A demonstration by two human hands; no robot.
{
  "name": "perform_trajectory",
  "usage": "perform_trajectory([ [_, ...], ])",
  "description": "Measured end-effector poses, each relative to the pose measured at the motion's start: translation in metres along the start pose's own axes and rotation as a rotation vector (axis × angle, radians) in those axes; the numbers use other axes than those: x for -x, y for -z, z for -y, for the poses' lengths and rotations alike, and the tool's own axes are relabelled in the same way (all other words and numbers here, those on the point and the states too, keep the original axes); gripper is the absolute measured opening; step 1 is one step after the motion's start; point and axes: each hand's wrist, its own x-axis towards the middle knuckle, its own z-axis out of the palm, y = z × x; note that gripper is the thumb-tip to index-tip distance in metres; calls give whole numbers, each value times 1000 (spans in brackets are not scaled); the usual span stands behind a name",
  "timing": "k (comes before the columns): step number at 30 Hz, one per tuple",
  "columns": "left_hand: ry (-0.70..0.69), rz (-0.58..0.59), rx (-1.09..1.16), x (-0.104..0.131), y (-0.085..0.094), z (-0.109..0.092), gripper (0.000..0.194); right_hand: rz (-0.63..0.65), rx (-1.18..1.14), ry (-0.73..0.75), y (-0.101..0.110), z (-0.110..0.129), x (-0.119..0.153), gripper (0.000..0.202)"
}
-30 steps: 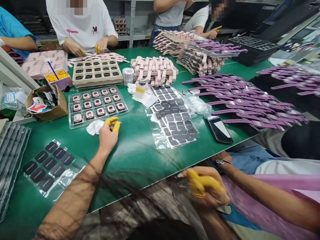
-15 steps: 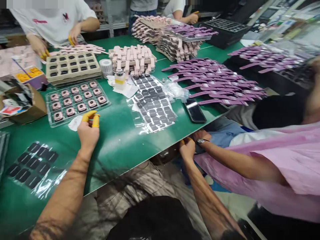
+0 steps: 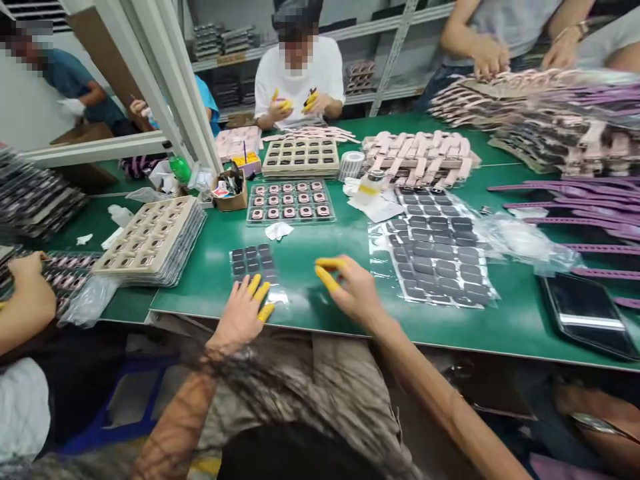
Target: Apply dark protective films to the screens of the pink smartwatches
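Observation:
My left hand (image 3: 243, 312) lies with fingers spread at the near edge of a small clear sheet of dark rounded-square stickers (image 3: 253, 259), yellow finger cots on its fingertips. To the right, just over the green table (image 3: 305, 313), my right hand (image 3: 355, 293) has its yellow-covered thumb and forefinger drawn together; anything between the tips is too small to make out. Beyond the sheet are a crumpled white wipe (image 3: 279, 231) and a clear tray (image 3: 330, 215) of pink square watch cases. Larger sheets of dark stickers (image 3: 440, 253) lie right of my right hand.
A bottle with yellow liquid (image 3: 371, 185) stands on paper behind the sheets. At right are a phone (image 3: 587, 313) and purple watch straps (image 3: 545, 203). Stacked trays (image 3: 185, 247) stand left, near a co-worker's arm (image 3: 30, 293). Another person (image 3: 300, 80) works opposite.
The view has swung left. My right hand has come up from below the table edge to above the tabletop. My left hand has moved from beside the watch-case tray to the small sticker sheet.

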Motion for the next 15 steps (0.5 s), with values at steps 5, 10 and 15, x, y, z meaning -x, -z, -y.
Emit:
perform_trajectory([
  [5,-134,55,116,-6,6,-41,55,124,62,63,-40,28,-109,39],
  [10,-214,43,208,-10,-5,-50,48,159,99,-34,-35,-8,-124,25],
  [15,-102,-171,302,-44,3,-38,37,5,76,-238,-22,-35,-134,40],
])
